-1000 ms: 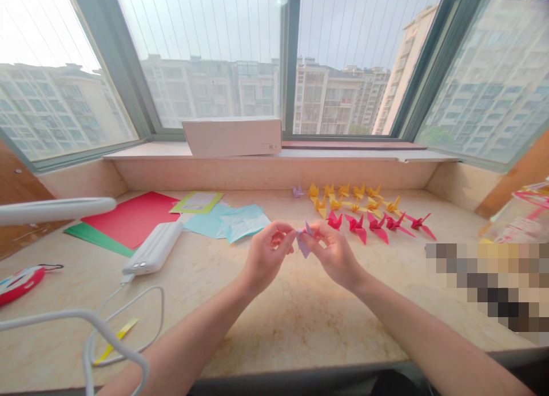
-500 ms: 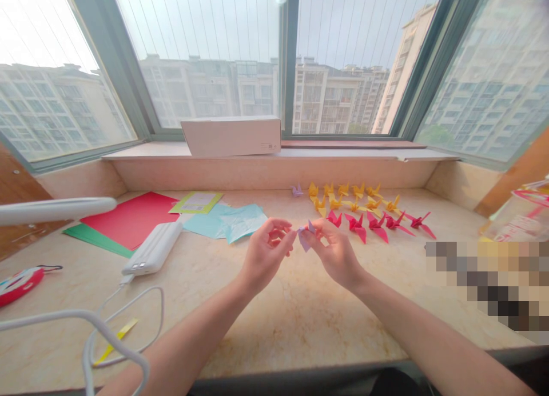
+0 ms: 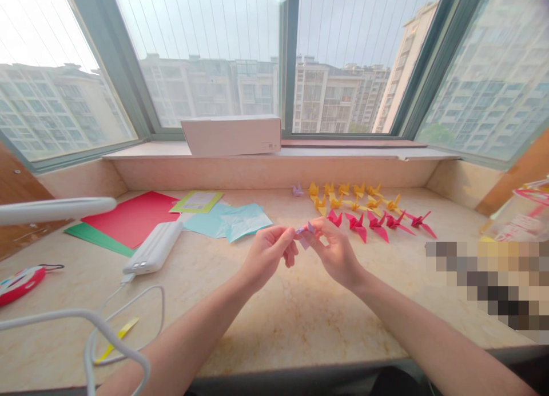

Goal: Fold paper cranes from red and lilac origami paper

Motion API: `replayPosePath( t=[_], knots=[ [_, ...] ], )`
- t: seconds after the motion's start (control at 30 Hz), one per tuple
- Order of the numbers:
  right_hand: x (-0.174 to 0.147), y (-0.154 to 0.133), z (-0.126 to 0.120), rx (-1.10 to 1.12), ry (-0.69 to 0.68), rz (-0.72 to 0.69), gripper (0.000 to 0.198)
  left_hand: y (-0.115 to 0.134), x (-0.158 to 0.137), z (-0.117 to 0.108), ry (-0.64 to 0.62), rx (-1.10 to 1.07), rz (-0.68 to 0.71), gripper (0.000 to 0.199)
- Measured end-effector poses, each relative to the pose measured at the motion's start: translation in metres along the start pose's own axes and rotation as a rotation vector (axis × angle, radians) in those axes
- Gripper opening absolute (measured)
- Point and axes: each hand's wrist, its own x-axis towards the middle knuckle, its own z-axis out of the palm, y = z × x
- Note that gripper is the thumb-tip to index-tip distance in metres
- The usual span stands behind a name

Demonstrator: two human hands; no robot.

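A small light-purple paper crane is held up between my two hands, above the stone counter. My right hand pinches its right side between thumb and fingers. From the left, my left hand closes thumb and forefinger on the crane's left tip, its other fingers curled below. Parts of the paper are hidden by my fingertips. Just behind and right of my right hand stand several red paper cranes, with rows of yellow paper cranes farther back. Another purple paper crane sits left of the yellow ones.
Left of my hands lie light-blue paper, a red sheet, a green sheet and a yellow-edged packet. A white power bank trails a white cable. A white box stands on the sill; a clear bag is at right.
My left hand has moved slightly right, and its thumb and forefinger have closed on the crane's left tip. My right hand stays almost where it was, still pinching the crane.
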Motion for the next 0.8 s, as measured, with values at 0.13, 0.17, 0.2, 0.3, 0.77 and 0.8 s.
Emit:
replayPosePath(
  t=[0.13,0.17,0.2,0.3,0.77,0.8],
  knots=[
    [0.0001,0.0004,0.0002,0.013,0.007,-0.009,0.019,-0.0022,0.0008,-0.0010,-0.015,-0.041,0.006,0.033],
    [0.0002,0.0004,0.0003,0.017,0.009,-0.009,0.019,-0.0029,0.0009,-0.0012,-0.017,-0.039,0.010,0.033],
    [0.0002,0.0004,0.0004,0.018,0.012,-0.008,0.019,-0.0034,0.0009,-0.0013,-0.018,-0.036,0.016,0.033],
    [0.0003,0.0001,0.0003,0.009,0.014,-0.009,0.020,-0.0035,0.0004,-0.0014,-0.013,-0.011,0.038,0.033],
    [-0.0013,-0.0017,-0.0002,-0.012,-0.003,0.000,0.020,0.0006,-0.0023,0.0011,0.061,0.177,0.131,0.031],
    [-0.0014,-0.0016,-0.0003,-0.010,-0.005,0.008,0.019,-0.0002,-0.0025,0.0013,0.075,0.200,0.142,0.031]
  ],
)
